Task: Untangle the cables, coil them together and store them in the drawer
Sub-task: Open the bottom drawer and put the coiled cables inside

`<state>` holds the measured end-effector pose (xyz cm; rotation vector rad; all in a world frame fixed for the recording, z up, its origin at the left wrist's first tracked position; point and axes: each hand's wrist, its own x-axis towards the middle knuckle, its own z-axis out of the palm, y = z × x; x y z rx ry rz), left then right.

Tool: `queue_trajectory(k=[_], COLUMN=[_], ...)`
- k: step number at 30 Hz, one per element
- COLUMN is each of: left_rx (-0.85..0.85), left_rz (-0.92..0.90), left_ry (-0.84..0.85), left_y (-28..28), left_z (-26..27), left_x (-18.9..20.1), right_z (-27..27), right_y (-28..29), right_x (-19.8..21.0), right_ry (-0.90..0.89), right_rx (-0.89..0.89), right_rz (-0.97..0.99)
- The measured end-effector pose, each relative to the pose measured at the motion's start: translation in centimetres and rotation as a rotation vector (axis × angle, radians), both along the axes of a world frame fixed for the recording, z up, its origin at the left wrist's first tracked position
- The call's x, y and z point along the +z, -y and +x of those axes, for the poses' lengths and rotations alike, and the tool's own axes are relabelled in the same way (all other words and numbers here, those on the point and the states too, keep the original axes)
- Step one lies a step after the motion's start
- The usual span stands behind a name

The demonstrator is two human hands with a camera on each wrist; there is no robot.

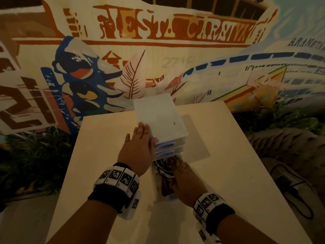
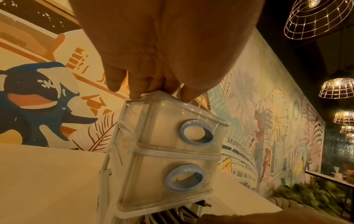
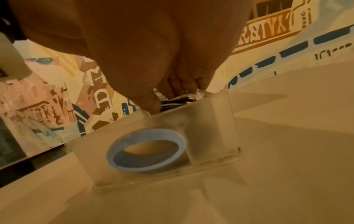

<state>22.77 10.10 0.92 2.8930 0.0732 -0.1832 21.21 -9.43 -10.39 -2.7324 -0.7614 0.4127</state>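
A small translucent drawer unit [image 1: 161, 117] with blue ring handles [image 2: 197, 131] stands on the beige table [image 1: 237, 182]. My left hand [image 1: 142, 131] lies flat on its top front-left corner, fingertips [image 2: 134, 95] touching the lid edge. The bottom drawer [image 3: 210, 128] is pulled out towards me. A bundle of black and white cables [image 1: 163, 166] lies inside it. My right hand [image 1: 181, 173] reaches into that drawer, its thumb and curled fingers [image 3: 182, 86] around the cables [image 3: 176, 102]. Most of the bundle is hidden under the hand.
The table's far edge meets a painted mural wall [image 1: 158, 59]. Green plants [image 1: 31, 164] line the floor on both sides. A dark object with a black cord [image 1: 290, 187] lies on the floor at the right. Wire lamps [image 2: 314, 19] hang overhead.
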Motion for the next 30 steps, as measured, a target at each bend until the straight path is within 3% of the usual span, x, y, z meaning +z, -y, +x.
queue_trajectory(k=[3, 5, 7, 9, 11, 13, 15, 17, 20, 22, 24, 30], left_rx=[0.001, 0.004, 0.003, -0.003, 0.010, 0.093, 0.297, 0.484, 0.401, 0.340, 0.322, 0.248], left_rz=[0.006, 0.023, 0.019, -0.012, -0.127, -0.340, -0.632, -0.806, -0.722, -0.734, -0.726, -0.703], left_ry=[0.002, 0.008, 0.009, 0.004, 0.026, 0.119, 0.201, 0.173, 0.156, 0.194, 0.200, 0.178], left_y=[0.0, 0.1, 0.1, -0.1, -0.3, -0.8, -0.9, -0.3, 0.2, 0.2, 0.0, -0.7], left_z=[0.1, 0.1, 0.1, 0.2, 0.2, 0.1, -0.2, -0.4, -0.2, -0.2, -0.3, -0.1], left_x=[0.0, -0.1, 0.1, 0.0, 0.0, -0.3, -0.4, -0.1, -0.6, -0.7, -0.7, -0.9], right_z=[-0.1, -0.4, -1.1, -2.5, -4.4, -6.1, -7.2, -7.8, -8.2, -8.2, -8.2, -8.4], right_y=[-0.3, 0.0, 1.1, 2.8, 4.6, 5.5, 5.9, 5.5, 3.5, 2.5, 1.8, 0.7], right_x=[0.4, 1.3, 2.7, 3.4, 3.2, 2.7, 1.9, 1.3, 0.9, 0.8, 0.8, 0.7], right_ry=[-0.002, -0.002, 0.068, 0.152, 0.122, -0.001, -0.177, -0.448, -0.891, -1.048, -1.125, -1.252], right_rx=[0.068, 0.021, -0.147, -0.292, -0.314, -0.302, -0.346, -0.514, -0.899, -1.094, -1.197, -1.368], right_rz=[-0.153, 0.063, 0.358, 0.452, 0.426, 0.304, 0.203, 0.335, 0.794, 1.057, 1.215, 1.440])
